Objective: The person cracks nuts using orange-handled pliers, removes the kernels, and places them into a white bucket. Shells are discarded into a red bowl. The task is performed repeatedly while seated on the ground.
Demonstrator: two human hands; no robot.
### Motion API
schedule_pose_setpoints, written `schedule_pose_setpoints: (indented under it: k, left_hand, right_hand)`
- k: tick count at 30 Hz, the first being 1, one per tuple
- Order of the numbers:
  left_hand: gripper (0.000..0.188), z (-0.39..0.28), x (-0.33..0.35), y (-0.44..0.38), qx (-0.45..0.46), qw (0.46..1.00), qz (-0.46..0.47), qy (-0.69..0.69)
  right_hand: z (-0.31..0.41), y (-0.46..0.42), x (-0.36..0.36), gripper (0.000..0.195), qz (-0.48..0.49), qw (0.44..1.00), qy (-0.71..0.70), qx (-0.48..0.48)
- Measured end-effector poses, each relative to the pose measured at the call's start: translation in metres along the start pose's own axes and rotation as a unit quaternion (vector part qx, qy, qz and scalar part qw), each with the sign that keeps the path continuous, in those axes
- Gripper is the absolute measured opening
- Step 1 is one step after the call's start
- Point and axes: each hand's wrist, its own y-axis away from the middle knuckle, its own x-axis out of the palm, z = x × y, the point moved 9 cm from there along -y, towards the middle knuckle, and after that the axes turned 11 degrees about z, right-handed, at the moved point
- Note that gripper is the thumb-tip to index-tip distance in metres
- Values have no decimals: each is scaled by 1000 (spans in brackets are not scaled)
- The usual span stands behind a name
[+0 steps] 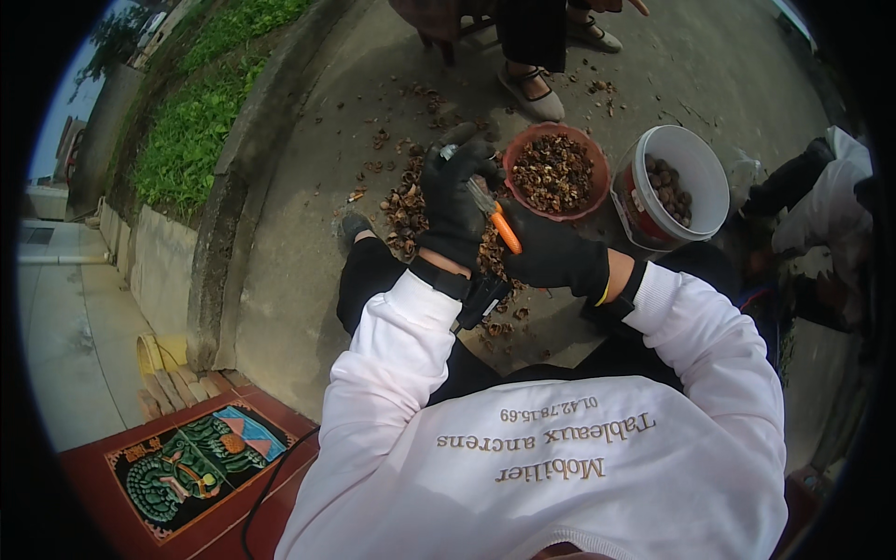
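Note:
Both my hands wear black gloves. My right hand (pixel 549 245) is closed on a hand tool with orange handles (pixel 505 229), probably pliers or a nutcracker, whose metal jaws point at my other palm. My left hand (pixel 455 199) is bent beside the jaws; its fingers curl round something small that I cannot make out, and a silvery patch shows near the fingertips. Just beyond my hands stands a reddish plastic basin (pixel 603 183) holding broken walnut pieces (pixel 553 171). To its right, a tilted white bucket (pixel 710 182) holds whole walnuts (pixel 668 185).
Broken walnut shells (pixel 404 210) lie heaped on the concrete ground by my left hand and below my wrists. Another person's shoes (pixel 539 98) are beyond the basin. At the right edge is a person's pale sleeve (pixel 815 199). A concrete kerb (pixel 217 231) runs along the left.

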Motion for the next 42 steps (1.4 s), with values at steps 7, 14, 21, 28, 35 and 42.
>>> schedule_pose_setpoints:
  k: [7, 14, 21, 28, 35, 42]
  left_hand:
    - [35, 7, 5, -1, -67, 996, 20, 63]
    - [41, -19, 11, 16, -63, 987, 95, -113]
    - [48, -55, 38, 40, 129, 785, 134, -590]
    - [41, -38, 9, 32, 3, 796, 179, -579]
    - [43, -28, -17, 39, -179, 957, 146, -175]
    - [46, -38, -11, 46, -146, 954, 157, -210]
  right_hand:
    - [2, 5, -3, 43, 21, 993, -108, 40]
    - [13, 18, -3, 31, 87, 959, -262, 64]
    - [18, 21, 1, 22, 109, 954, -280, 13]
    - [12, 21, 4, 22, 136, 942, -307, 29]
    - [-18, 14, 19, 49, 186, 927, -318, 67]
    - [-148, -16, 88, 55, 135, 960, -16, 244]
